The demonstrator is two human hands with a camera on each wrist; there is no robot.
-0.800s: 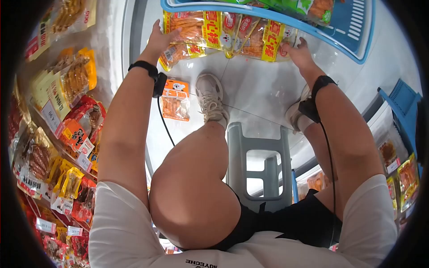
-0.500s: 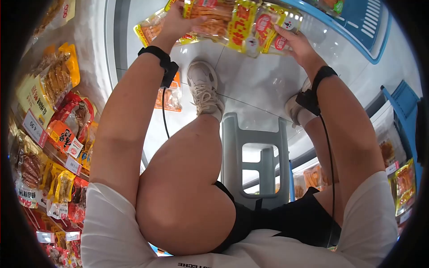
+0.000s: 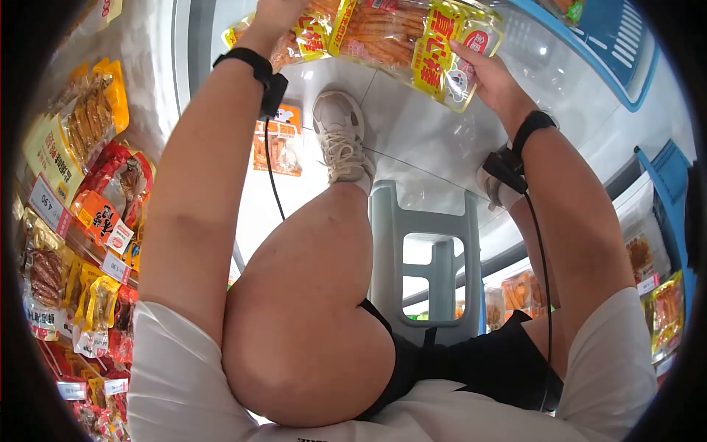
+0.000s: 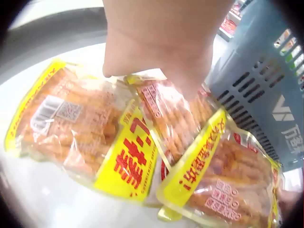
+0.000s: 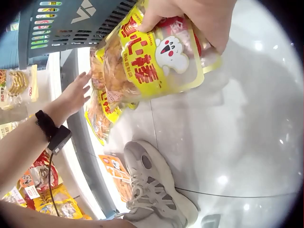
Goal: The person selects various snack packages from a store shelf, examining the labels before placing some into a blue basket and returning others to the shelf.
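Between thumb and fingers, my right hand grips the end of a clear and yellow snack packet with orange-brown sticks inside. The right wrist view shows the thumb on its yellow label, with another packet edge behind it. My left hand reaches to the packets' other end, its fingers spread and fairly straight. In the left wrist view, that hand overlaps a middle packet. Beside it a barcoded packet of the same kind hangs tilted.
A blue plastic basket stands just past the packets. An orange packet lies on the floor near my shoe. Packed snack shelves run along the left, and a grey stool stands between my legs.
The packets have come up off the floor toward me and tilted, with their right end lower. My left hand has moved toward the top of the head view; the right still grips its end.
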